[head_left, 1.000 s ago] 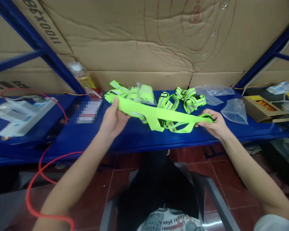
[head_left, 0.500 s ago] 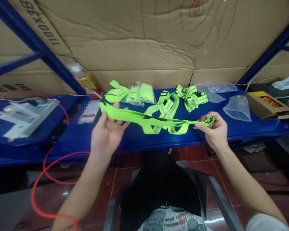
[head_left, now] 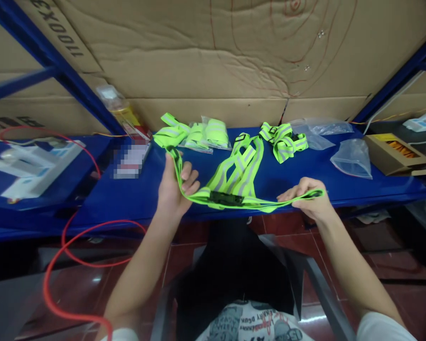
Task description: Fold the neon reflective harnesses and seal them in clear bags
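Note:
Stretched between my two hands is a neon-green reflective strap harness [head_left: 196, 197] with silver stripes. My left hand [head_left: 175, 187] is closed round its left end, where the strap rises to the thumb. My right hand [head_left: 310, 195] pinches the looped right end. A black buckle [head_left: 227, 198] sits midway along the stretched strap. More striped straps of it [head_left: 246, 166] spread over the blue table behind the buckle. Beyond my left hand lie a folded green strap [head_left: 170, 134] and green straps in clear bags [head_left: 215, 134]. Another bundled green strap [head_left: 284, 142] lies at the back right.
Clear plastic bags [head_left: 351, 157] and an open cardboard box [head_left: 394, 156] are at the right of the blue table [head_left: 199, 161]. A bottle [head_left: 115, 106], a phone [head_left: 130, 158] and a power strip [head_left: 44, 175] are at left. A red cable [head_left: 51, 303] loops in front. Cardboard [head_left: 184, 71] stands behind.
My left hand has moved right and turned, its fingers curling round the strap. My right hand has shifted slightly down and right. The stretched strap now sags lower, nearer the table's front edge.

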Tool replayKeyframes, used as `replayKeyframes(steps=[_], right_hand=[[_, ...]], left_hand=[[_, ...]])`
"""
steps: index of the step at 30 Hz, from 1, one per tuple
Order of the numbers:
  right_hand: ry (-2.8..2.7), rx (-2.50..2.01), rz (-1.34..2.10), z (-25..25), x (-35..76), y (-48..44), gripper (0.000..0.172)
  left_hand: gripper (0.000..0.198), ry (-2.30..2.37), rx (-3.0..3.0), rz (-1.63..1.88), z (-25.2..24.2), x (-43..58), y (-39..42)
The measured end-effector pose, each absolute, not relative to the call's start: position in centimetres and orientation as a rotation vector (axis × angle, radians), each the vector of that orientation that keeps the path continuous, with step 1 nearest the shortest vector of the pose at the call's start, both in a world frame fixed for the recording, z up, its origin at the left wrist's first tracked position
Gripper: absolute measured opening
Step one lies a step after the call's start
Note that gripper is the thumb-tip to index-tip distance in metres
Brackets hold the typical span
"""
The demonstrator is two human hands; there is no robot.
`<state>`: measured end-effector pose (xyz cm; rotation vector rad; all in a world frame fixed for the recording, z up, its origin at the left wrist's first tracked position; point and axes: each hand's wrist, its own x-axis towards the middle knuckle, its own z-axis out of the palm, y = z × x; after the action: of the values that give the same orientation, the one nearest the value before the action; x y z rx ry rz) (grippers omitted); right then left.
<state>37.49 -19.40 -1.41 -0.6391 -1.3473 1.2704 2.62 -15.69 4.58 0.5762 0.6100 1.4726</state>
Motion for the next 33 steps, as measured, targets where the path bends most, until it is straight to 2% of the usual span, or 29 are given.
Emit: replayKeyframes(steps=[2, 4, 6, 12, 15, 18, 22, 27, 31, 33], right_hand=[[-1.339, -0.53, 1.409, -1.9, 37.2, -19.4, 0.031], [-1.313, -0.409, 1.513, -2.3, 36.6, -19.3, 0.029], [-1.269, -0.361, 1.598, -2.2, 35.6, -19.0, 0.034], [-1.183, -0.668, 1.647, 1.7, 32.9, -15.4, 0.049], [-1.28, -0.634, 1.75, 3.2, 31.7, -14.0, 0.039], [-1.349, -0.574, 1.845, 3.4, 30.5, -13.9, 0.028], [-1.368, -0.705, 1.806, 2.5, 29.4, -14.9, 0.023], [-1.393, -0.91, 1.62, 0.6, 29.4, -15.4, 0.022], [-1.47, -0.906, 1.608, 0.0, 29.7, -15.4, 0.026], [-1.595, -0.926, 1.534, 0.2, 29.8, -15.4, 0.035]], left_hand=[[0.029, 0.601, 0.748, 1.267, 3.7, 2.9, -16.3], [0.036, 0.618, 0.957, 1.014, 2.9, 3.2, -16.9], [0.044, 0.664, 1.194, 0.809, 2.6, 3.7, -16.9], [0.045, 0.771, 1.745, 0.81, 6.2, 4.9, -12.9], [0.042, 0.746, 1.757, 0.602, 7.5, 5.2, -10.9], [0.043, 0.747, 1.768, 0.438, 6.4, 6.0, -10.4], [0.04, 0.86, 1.834, 0.48, 3.7, 6.8, -11.2], [0.05, 0.922, 1.74, 0.383, 3.2, 6.5, -11.8], [0.028, 0.883, 1.84, 0.577, 2.9, 7.2, -11.5], [0.016, 0.873, 1.803, 0.715, 2.4, 7.9, -11.6]])
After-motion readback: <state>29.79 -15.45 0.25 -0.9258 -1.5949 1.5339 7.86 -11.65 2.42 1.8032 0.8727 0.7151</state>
